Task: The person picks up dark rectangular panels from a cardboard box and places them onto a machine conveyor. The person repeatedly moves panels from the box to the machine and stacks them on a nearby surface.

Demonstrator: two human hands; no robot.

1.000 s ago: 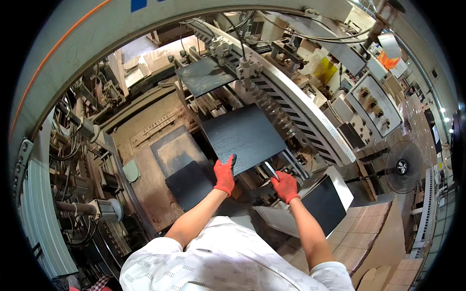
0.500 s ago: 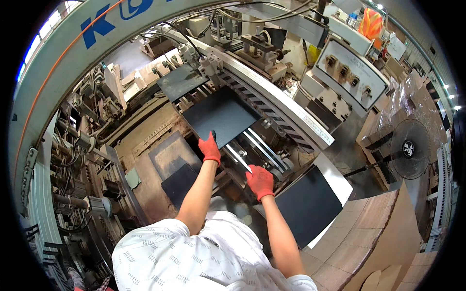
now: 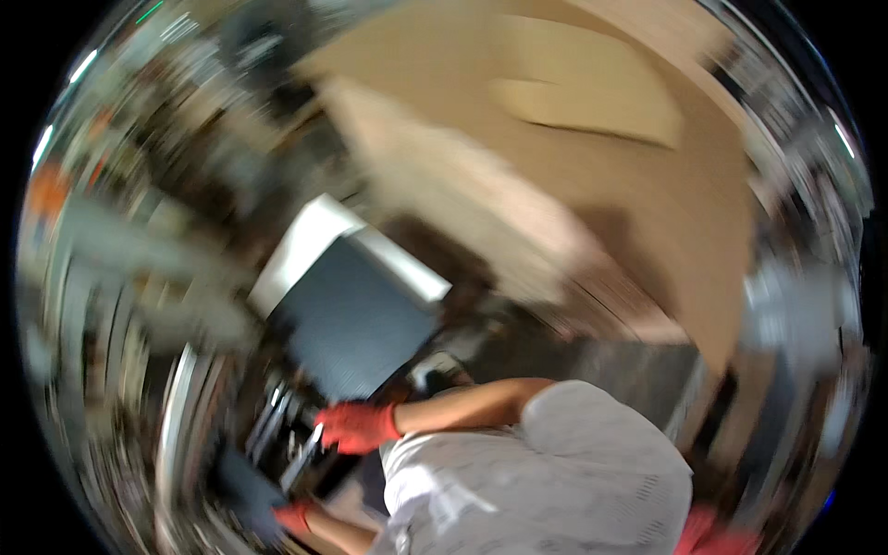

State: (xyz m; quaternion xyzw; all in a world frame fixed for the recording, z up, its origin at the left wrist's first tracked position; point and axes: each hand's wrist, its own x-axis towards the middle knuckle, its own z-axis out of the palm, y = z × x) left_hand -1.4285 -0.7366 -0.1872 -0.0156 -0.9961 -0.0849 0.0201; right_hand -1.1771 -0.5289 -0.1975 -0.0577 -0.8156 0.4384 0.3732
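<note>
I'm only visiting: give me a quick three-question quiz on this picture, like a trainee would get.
1. True or false: the right hand and the left hand both wear red gloves.
2. What colour is the sheet just above the right hand? A) dark grey B) yellow C) green
3. Fill in: the tan stacks fill the upper ____ of the picture.

Key: 1 true; 2 A; 3 right.

Blurred tan cardboard stack (image 3: 481, 194) behind.
</note>
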